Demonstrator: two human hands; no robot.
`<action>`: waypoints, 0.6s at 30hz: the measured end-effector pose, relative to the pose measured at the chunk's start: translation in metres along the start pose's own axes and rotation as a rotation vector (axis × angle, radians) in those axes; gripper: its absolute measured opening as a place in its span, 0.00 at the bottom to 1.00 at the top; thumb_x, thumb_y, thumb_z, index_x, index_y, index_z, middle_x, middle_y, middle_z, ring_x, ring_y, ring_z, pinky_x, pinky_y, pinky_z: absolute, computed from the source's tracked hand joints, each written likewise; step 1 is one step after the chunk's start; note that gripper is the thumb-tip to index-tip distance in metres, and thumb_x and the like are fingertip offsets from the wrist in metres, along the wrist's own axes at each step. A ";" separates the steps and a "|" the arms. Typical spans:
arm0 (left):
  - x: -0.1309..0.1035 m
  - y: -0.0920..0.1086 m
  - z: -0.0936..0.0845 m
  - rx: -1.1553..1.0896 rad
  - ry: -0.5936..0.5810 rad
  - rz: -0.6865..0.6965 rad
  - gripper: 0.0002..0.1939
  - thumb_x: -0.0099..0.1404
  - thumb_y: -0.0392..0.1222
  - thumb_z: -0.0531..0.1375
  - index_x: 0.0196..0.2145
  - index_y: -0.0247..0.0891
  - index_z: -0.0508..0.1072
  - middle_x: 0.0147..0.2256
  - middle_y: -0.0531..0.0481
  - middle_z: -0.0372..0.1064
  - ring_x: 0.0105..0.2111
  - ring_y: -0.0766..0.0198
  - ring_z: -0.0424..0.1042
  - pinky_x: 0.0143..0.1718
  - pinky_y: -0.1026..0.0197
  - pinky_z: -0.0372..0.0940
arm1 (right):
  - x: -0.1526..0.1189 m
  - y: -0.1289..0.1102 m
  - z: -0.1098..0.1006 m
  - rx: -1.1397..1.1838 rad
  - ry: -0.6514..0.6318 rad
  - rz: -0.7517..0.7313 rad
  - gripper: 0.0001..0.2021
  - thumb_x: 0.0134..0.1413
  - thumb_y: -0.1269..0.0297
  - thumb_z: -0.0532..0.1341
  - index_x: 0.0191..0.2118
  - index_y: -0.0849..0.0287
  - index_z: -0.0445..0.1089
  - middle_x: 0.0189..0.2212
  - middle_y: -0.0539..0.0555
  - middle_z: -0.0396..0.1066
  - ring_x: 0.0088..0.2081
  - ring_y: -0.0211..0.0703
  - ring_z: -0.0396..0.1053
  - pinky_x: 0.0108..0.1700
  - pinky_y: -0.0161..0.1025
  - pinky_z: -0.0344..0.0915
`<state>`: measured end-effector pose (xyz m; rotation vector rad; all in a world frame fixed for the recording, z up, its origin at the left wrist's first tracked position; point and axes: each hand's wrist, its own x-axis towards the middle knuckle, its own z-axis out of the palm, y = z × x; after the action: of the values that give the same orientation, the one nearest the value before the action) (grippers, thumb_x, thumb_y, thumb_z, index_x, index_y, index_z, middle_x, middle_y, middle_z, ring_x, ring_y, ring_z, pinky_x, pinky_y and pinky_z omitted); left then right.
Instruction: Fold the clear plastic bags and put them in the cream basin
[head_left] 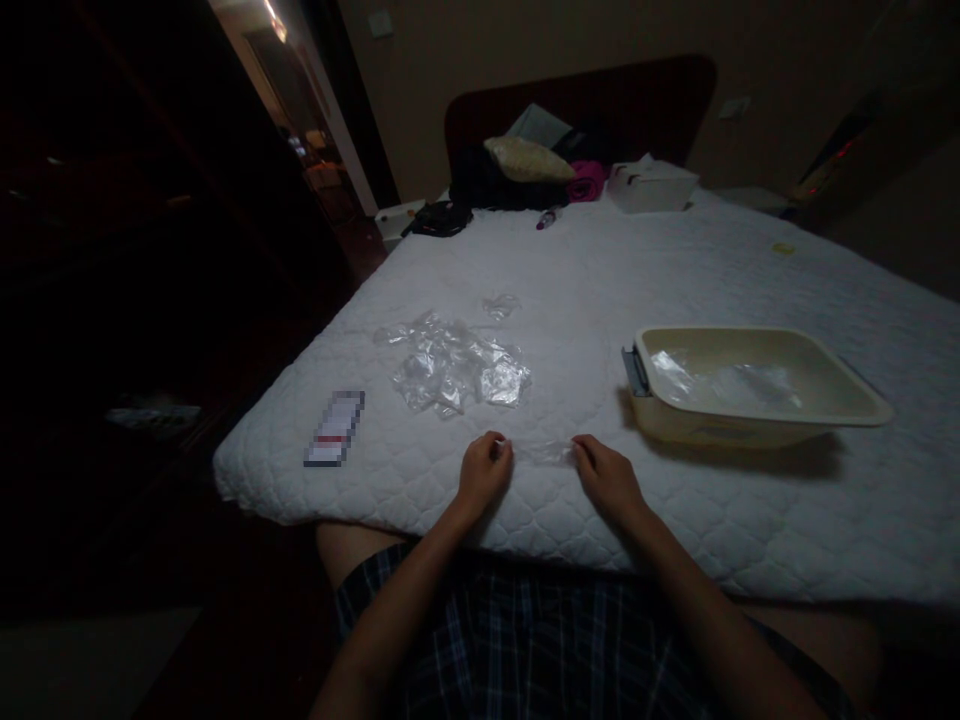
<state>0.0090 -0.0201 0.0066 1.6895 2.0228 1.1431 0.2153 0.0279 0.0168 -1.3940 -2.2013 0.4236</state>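
A clear plastic bag (541,452) is stretched between my two hands, low over the front of the white quilted bed. My left hand (484,470) pinches its left end, with the fingers curled in. At the other end, my right hand (606,476) grips it between thumb and fingers. Just beyond my left hand lies a loose pile of crumpled clear plastic bags (457,365). To the right of my right hand stands a cream plastic basin (750,425) with a grey handle clip, and flat clear bags (757,385) lie inside it.
A phone-like rectangle (334,430), blurred out, lies at the bed's left edge. One crumpled bag (501,305) sits apart behind the pile. Near the headboard (585,105) are a white box (652,187), a pale cushion (529,160) and dark cloth. A doorway opens at the back left.
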 end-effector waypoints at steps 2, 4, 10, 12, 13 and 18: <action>0.002 0.002 0.003 0.014 0.024 -0.014 0.09 0.60 0.42 0.52 0.35 0.38 0.69 0.24 0.52 0.65 0.27 0.64 0.65 0.30 0.61 0.59 | 0.003 -0.002 0.002 -0.016 0.013 0.030 0.13 0.58 0.62 0.46 0.42 0.57 0.64 0.29 0.52 0.72 0.29 0.42 0.70 0.30 0.35 0.59; 0.003 0.005 0.005 0.053 0.041 0.015 0.09 0.58 0.38 0.53 0.37 0.38 0.69 0.24 0.51 0.65 0.28 0.62 0.65 0.31 0.59 0.59 | 0.005 -0.004 0.004 -0.047 0.023 0.048 0.12 0.57 0.63 0.47 0.44 0.58 0.62 0.28 0.52 0.72 0.28 0.42 0.69 0.29 0.35 0.58; 0.003 0.010 0.006 0.190 0.041 0.113 0.07 0.55 0.33 0.54 0.32 0.38 0.70 0.29 0.47 0.63 0.31 0.59 0.64 0.35 0.55 0.59 | 0.009 -0.007 0.010 -0.226 0.064 0.006 0.08 0.55 0.68 0.50 0.40 0.59 0.61 0.34 0.55 0.67 0.30 0.41 0.67 0.28 0.35 0.55; 0.004 0.010 0.007 0.211 0.040 0.129 0.06 0.54 0.33 0.55 0.31 0.38 0.70 0.32 0.46 0.62 0.33 0.58 0.64 0.37 0.55 0.60 | 0.010 -0.008 0.011 -0.300 0.019 -0.015 0.07 0.55 0.68 0.50 0.39 0.58 0.62 0.35 0.55 0.65 0.29 0.40 0.66 0.27 0.35 0.54; 0.004 0.009 0.008 0.210 0.047 0.135 0.07 0.54 0.32 0.55 0.31 0.38 0.70 0.34 0.46 0.61 0.35 0.58 0.63 0.37 0.54 0.60 | 0.010 -0.008 0.011 -0.330 -0.011 -0.030 0.07 0.55 0.69 0.51 0.39 0.58 0.62 0.36 0.55 0.65 0.29 0.40 0.66 0.27 0.35 0.54; 0.013 -0.005 0.004 0.120 0.056 0.092 0.07 0.53 0.33 0.58 0.31 0.39 0.73 0.36 0.45 0.61 0.40 0.55 0.62 0.43 0.50 0.61 | 0.012 -0.009 0.011 -0.438 -0.085 -0.098 0.07 0.57 0.69 0.51 0.38 0.58 0.64 0.36 0.57 0.65 0.28 0.39 0.66 0.27 0.36 0.54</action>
<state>0.0045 -0.0069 0.0033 1.8455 2.1053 1.1304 0.1982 0.0347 0.0155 -1.4937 -2.5231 -0.0433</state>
